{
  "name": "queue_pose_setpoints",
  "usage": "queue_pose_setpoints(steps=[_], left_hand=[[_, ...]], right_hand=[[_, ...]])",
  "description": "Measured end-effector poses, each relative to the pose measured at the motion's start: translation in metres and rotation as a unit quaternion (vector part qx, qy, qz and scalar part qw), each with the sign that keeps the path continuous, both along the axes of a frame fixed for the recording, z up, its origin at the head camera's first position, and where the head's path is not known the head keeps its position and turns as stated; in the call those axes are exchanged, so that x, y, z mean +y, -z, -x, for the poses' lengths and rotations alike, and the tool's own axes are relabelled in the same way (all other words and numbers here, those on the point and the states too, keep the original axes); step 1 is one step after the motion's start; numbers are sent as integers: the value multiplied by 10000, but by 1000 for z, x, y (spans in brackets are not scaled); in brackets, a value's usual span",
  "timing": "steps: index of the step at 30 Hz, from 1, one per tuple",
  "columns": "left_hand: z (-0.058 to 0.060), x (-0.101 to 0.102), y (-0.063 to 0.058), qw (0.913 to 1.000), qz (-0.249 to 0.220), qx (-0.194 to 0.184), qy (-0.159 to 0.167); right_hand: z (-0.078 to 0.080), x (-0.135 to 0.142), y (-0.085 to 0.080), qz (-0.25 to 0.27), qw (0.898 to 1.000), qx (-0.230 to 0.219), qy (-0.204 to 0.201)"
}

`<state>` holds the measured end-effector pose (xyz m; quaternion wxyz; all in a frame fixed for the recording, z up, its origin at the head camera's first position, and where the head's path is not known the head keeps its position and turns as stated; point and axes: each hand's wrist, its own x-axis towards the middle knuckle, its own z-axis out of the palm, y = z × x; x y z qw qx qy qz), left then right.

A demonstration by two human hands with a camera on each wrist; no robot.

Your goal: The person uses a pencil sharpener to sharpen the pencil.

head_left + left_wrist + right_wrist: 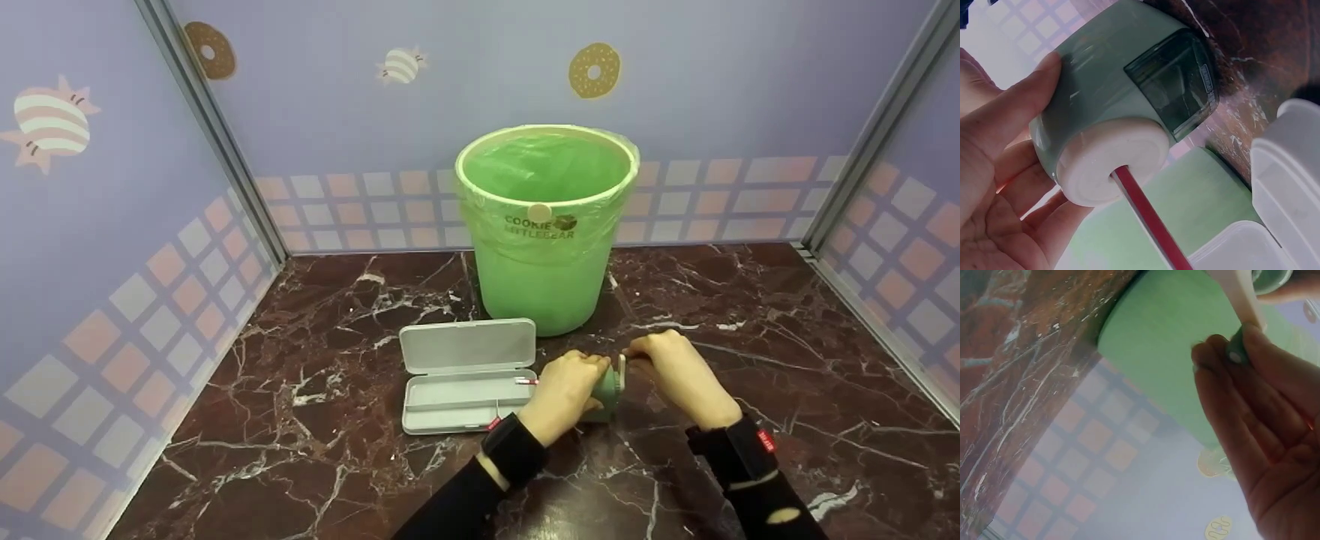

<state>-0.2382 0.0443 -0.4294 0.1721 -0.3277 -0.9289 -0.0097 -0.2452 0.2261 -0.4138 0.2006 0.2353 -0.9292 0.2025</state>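
A green hand-crank pencil sharpener [1100, 73] with a dark clear shavings window [1176, 84] is gripped by my left hand [566, 390], thumb on one side and fingers round the other. Out of the round cream front of the sharpener runs a red pencil [1148, 216]. On the far side, my right hand [679, 375] pinches the small dark green knob [1237, 349] of the cream crank [1241, 295] between thumb and fingers. Left of the hands lies an opened white pencil case [450, 409], its lid [469, 346] tilted up at the back.
A green trash bin [540, 277] with a clear liner stands behind the hands, near the pencil case. Dark red marbled tabletop [300, 420] spreads around them. Patterned panels [360, 135] enclose the back and both sides.
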Motion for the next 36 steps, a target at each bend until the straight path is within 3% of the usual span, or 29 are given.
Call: queue_pose_setpoints(steps=[8,20,27,36], left_hand=[[1,-1,0,9999,105,39,29],[3,-1,-1,9999,25,-149,-11],[2,-2,1,9997,-182,-126,84],[0,-1,2,9997,-174,-77,141]], right_hand=[[8,-3,18,251,9991,79,324],[17,-1,35,396,9980,470,164],[19,0,41,295,9994,-19,198],[20,4,42,164,9995,-253,-41]])
